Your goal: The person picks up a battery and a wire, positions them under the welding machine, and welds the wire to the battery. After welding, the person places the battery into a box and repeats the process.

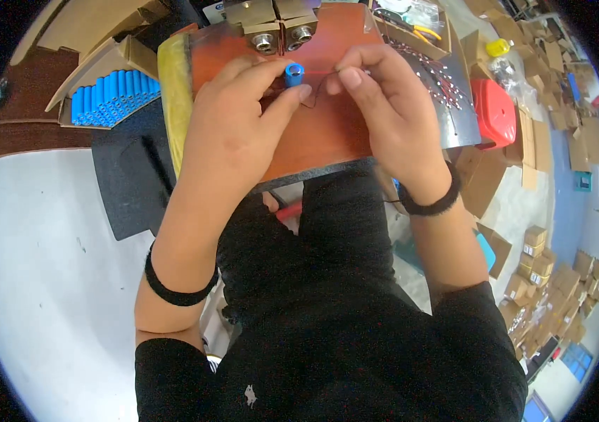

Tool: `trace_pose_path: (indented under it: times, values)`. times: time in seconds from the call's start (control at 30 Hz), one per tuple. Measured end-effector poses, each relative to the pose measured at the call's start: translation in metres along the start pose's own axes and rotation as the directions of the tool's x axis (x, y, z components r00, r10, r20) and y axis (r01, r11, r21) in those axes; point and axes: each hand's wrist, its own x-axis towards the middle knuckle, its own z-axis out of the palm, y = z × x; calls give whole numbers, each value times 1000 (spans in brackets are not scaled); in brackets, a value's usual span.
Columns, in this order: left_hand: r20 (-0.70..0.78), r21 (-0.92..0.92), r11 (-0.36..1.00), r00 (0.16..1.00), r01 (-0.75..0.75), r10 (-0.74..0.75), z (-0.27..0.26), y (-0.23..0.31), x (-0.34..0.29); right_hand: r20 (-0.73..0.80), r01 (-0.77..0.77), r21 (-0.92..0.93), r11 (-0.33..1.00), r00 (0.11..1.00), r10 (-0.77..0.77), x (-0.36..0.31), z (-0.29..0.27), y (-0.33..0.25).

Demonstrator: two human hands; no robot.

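My left hand (232, 119) is closed around a small blue cylindrical battery cell (294, 77), thumb on one side and fingers on the other. The cell's round metal end faces up. To its right, my right hand (399, 105) pinches a thin wire lead (319, 90) between thumb and forefinger. The wire sags in a loop toward the cell and my left thumb; whether it is joined to the cell I cannot tell. Both hands are over a reddish-brown work board (320, 144). Just beyond them stands a metal fixture with two round metal fittings (264, 43).
Many blue cells (113, 95) stand in an open cardboard box (137, 60) at the left. Wire leads with white ends (447, 88) lie to the right, near a tray with yellow-handled pliers (427, 32). A red plastic stool (494, 112) and stacked cartons (535, 264) are farther right.
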Motion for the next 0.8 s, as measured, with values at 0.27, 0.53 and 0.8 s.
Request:
trace_pose_path:
  times: [0.27,0.53,0.8]
  values:
    - [-127,143,985,986,-91,110,4,-10,6,-39,169,-372,913,980,-197,13,9,7]
    - [-157,139,982,976,-127,149,6,-15,7,-24,207,-427,880,971,-240,15,8,10]
    - [-134,148,983,982,-112,133,5,-12,9,-97,131,-291,948,981,-166,12,15,9]
